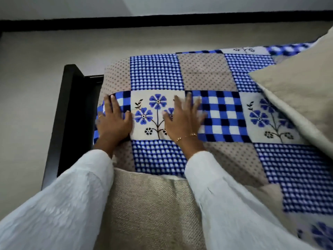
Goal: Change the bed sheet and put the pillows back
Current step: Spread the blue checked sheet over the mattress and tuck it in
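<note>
A patchwork bed sheet (212, 114) in blue checks, dotted beige and blue flower squares covers the mattress. My left hand (113, 120) lies flat on the sheet at the mattress's left edge, fingers straight. My right hand (183, 118) presses flat on a flower square a little to the right, fingers spread and slightly blurred. A beige pillow (297, 91) lies on the sheet at the right. Another beige textured pillow (149, 210) sits close below me, between my white sleeves.
A black bed frame (72, 112) runs along the mattress's left side. Beyond it is pale floor (30, 105), with a dark skirting strip (162, 22) along the far wall.
</note>
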Demonstrator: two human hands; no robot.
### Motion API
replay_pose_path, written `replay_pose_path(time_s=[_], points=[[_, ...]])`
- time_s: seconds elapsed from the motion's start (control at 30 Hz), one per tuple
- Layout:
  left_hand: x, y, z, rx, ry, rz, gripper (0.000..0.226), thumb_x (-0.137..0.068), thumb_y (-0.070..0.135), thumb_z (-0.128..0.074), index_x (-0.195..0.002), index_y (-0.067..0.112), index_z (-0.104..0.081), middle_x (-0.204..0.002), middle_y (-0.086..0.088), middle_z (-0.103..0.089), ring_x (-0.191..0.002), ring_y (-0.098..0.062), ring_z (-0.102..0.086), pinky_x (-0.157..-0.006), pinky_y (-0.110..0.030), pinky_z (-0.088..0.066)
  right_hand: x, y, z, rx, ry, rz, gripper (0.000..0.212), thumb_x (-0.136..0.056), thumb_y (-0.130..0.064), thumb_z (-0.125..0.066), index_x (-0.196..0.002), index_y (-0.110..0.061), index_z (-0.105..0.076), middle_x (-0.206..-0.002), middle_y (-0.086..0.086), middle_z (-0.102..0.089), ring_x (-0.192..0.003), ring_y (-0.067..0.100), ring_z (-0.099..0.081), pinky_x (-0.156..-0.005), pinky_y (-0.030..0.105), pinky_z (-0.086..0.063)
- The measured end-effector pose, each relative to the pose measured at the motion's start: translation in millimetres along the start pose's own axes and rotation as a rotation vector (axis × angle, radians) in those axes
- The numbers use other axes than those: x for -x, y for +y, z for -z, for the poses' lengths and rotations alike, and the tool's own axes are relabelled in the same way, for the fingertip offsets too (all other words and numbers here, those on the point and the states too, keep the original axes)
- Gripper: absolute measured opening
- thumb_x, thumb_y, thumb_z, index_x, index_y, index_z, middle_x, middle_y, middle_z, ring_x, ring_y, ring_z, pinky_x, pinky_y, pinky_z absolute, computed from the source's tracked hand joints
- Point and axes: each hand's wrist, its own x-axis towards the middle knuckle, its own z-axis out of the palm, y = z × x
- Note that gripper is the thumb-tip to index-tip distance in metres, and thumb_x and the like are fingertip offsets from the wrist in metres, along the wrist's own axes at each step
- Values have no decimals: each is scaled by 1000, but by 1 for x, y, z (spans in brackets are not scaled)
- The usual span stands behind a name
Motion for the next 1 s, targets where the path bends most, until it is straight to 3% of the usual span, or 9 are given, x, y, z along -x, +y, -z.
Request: replay_pose_path(time_s=[0.13,0.27,0.33,0.43,0.53,0.7,0.77,0.83,1.0], points=[[36,2,16,1,170,66,61,-96,38,-39,-145,4,-26,-154,-18,-17,-140,-42,-13,-111,-57,-9,43,39,-3,165,60,-153,68,-94,-52,-31,-149,-21,-7,-154,18,13,-140,39,18,-104,67,6],[70,26,12,-118,56,-403,55,-91,32,-35,-136,0,-43,-145,-22,-37,-137,-40,-26,-110,-56,-15,70,30,-12,216,-213,380,61,-97,-47,-25,-149,-20,-9,-157,6,5,-144,28,10,-106,67,7],[80,60,18,-50,-11,-523,56,-85,26,-33,-129,-3,-49,-132,-26,-50,-129,-40,-40,-107,-52,-25,79,28,3,-47,-294,495,47,-97,-28,-39,-141,-13,-36,-151,8,-28,-140,24,-24,-113,53,-14],[107,123,28,308,-66,-373,41,-95,24,-41,-126,-1,-54,-123,-21,-59,-116,-33,-52,-93,-32,-36,85,46,36,-931,36,-77,24,-91,-11,-51,-111,-5,-64,-108,9,-65,-106,24,-58,-87,24,-39],[139,193,24,692,-330,-138,31,-95,23,-50,-117,3,-60,-118,-15,-62,-110,-28,-56,-88,-28,-41,76,106,71,-1704,229,-638,28,-92,-35,-52,-105,-12,-63,-97,2,-62,-104,22,-57,-85,31,-45],[173,303,0,1160,-603,157,24,-92,33,-57,-94,10,-58,-96,-5,-57,-99,-26,-56,-88,-37,-48,65,220,104,-2309,446,-614,83,-69,-61,-66,-133,-12,-47,-121,8,-58,-99,20,-59,-82,33,-55],[173,338,-16,1352,-631,266,44,-83,38,-67,-113,8,-57,-107,-8,-61,-98,-26,-60,-79,-35,-53,59,251,109,-2389,494,-548,100,-48,-59,-79,-133,-14,-48,-126,11,-58,-109,26,-59,-94,44,-50],[169,364,-29,1529,-684,340,54,-81,34,-70,-124,6,-52,-116,-12,-61,-96,-26,-61,-64,-30,-53,57,274,109,-2378,452,-535,101,-48,-55,-82,-134,-16,-47,-129,13,-57,-117,30,-55,-102,49,-42],[164,392,-37,1663,-721,378,5,-91,7,-55,-92,2,-59,-91,-9,-62,-82,-22,-58,-70,-33,-50,55,283,115,-2382,345,-467,57,-84,-27,-63,-131,0,-47,-131,21,-53,-123,33,-50,-104,47,-40]])
